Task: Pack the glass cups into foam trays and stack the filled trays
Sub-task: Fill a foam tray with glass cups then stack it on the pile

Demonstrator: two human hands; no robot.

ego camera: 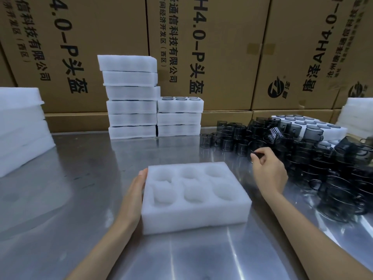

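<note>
Empty six-pocket tray steadied, first cup being picked.

The left hand lies flat with straight fingers against the left wall of the empty foam tray on the steel table, while the right hand reaches to the heap of smoky glass cups and pinches the rim of a cup at its near edge. To do this well, the person should probably lift that cup straight up clear of its neighbours, then seat it upright in a pocket while the tray stays braced. Counted: one tray with six pockets, none filled; a filled stack of six trays and another of three behind; the cups are too many and too overlapped to count.
</note>
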